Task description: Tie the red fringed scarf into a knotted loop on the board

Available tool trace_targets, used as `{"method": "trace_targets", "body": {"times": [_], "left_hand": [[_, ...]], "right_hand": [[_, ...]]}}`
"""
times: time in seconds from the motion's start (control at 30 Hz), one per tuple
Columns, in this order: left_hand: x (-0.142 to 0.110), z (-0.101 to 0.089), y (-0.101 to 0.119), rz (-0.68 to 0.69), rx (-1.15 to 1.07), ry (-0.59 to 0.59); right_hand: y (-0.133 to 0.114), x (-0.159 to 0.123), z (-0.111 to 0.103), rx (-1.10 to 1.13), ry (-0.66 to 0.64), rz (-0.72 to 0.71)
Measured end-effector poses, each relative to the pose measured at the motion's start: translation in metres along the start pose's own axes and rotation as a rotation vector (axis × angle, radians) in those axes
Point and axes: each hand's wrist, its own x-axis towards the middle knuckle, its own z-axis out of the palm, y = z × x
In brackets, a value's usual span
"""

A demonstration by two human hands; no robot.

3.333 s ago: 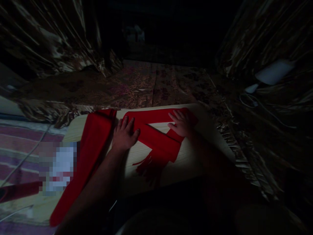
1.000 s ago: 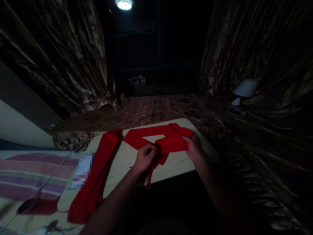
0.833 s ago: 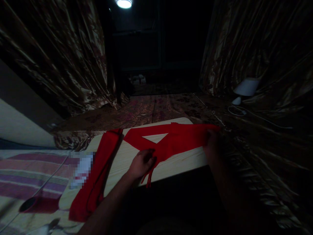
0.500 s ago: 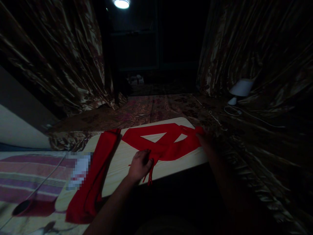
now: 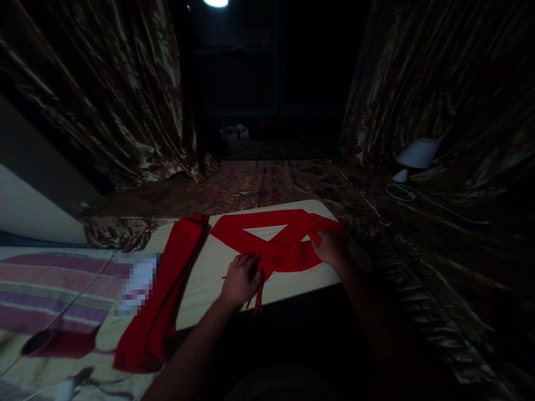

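Note:
A red fringed scarf [image 5: 276, 217] lies in crossing bands on the pale wooden tabletop [image 5: 204, 278], forming a triangle with a small gap to its right. Near the crossing, my left hand [image 5: 241, 280] rests with curled fingers on the scarf, just beside the fringe, which hangs toward the table's near edge. My right hand [image 5: 332, 249] grips a band of the scarf at the right end of the table. Part of the cloth there is hidden by that hand and deep shadow. A long folded red cloth [image 5: 167, 289] runs along the table's left side.
A striped bed cover [image 5: 54, 289] lies at left, with a red cylinder [image 5: 62, 342] and a white cable on it. A small white lamp [image 5: 418, 153] with a cord stands at right. Patterned curtains [image 5: 137, 111] hang on both sides; the room is dim.
Both hands lay flat on the scarf at first. My right hand then drew a band of it rightward and has now come back left with the cloth. My left hand stays near the fringe.

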Motion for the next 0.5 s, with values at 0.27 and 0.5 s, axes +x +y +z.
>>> {"method": "trace_targets", "body": {"times": [0.27,0.5], "left_hand": [[-0.001,0.001,0.0,-0.021,-0.032,-0.007],[-0.003,-0.006,0.007,-0.226,-0.13,0.004]], "right_hand": [[-0.021,-0.011,-0.019,-0.254,0.004,0.075],[-0.065,-0.015,-0.007,-0.097,-0.094,-0.183]]}}
